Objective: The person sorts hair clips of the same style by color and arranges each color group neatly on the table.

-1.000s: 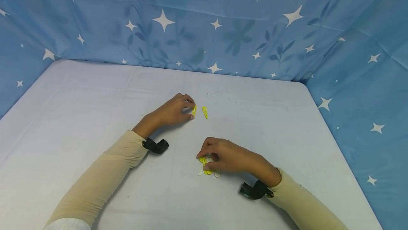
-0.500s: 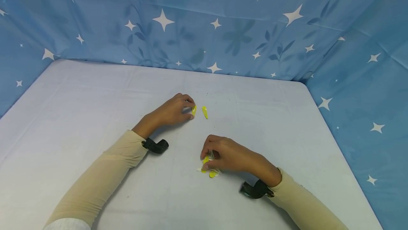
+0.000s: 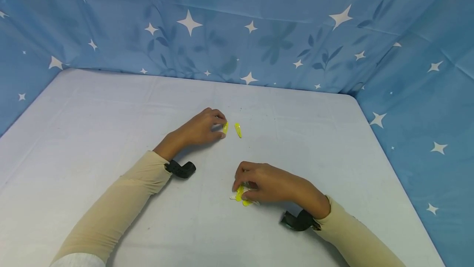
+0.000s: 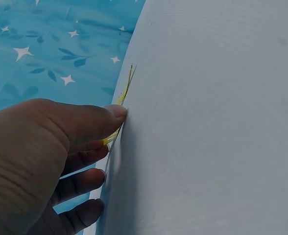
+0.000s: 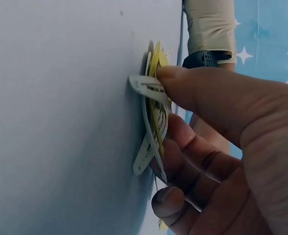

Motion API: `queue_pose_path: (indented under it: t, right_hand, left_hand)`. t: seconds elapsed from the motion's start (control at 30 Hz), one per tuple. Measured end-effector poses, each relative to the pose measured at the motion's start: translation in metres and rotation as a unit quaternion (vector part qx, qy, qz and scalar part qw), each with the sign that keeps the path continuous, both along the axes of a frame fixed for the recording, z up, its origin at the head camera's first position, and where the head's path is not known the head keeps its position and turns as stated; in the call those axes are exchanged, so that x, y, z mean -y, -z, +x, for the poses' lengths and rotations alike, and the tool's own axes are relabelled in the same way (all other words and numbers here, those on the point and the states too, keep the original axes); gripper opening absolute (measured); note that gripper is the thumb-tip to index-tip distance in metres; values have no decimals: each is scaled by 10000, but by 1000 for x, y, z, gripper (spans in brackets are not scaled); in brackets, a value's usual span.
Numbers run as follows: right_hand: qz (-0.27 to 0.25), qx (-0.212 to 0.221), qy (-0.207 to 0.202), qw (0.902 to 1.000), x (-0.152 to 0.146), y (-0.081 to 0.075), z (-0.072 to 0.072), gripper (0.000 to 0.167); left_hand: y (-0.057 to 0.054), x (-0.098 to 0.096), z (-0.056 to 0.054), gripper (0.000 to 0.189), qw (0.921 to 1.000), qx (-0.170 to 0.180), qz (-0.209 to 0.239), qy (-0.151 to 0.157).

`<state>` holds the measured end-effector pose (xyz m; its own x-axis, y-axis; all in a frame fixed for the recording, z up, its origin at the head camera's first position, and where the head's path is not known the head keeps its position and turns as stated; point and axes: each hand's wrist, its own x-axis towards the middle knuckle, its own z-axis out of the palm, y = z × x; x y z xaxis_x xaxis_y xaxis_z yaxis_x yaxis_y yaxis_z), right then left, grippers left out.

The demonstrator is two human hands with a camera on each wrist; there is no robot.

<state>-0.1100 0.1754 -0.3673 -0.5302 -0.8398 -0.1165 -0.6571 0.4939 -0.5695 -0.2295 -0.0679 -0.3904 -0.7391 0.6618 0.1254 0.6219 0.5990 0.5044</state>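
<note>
The left hand (image 3: 203, 129) is holding a yellow clip (image 3: 225, 127) in a narrow pinch, the thumb and the fingertips closing on it at the white table (image 3: 314, 143). Just to the right of these fingertips, a second yellow clip (image 3: 238, 130) is lying alone, not touching the hand. Nearer to the person, the right hand (image 3: 266, 181) is curling its thumb and fingers around a clip pile (image 3: 239, 194), which is mixing yellow and white pieces. A white clip (image 5: 140, 85) is crossing this pile just beside the right thumb. How many clips these fingers are gripping, I cannot tell, because the hand is covering part of them.
</note>
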Motion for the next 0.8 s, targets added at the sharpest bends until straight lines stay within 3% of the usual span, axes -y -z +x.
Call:
queue_pose_path:
  t: [0.4,0.8]
  right_hand:
    - [32,-641,-96,9979,3,-2,3,15]
    - [-247,-914,-225,9953,4,-1,1,23]
  left_hand:
    - [0,0,1,39,10000,61,69,-12]
    - [-1,0,0,39,10000,62,42,-28]
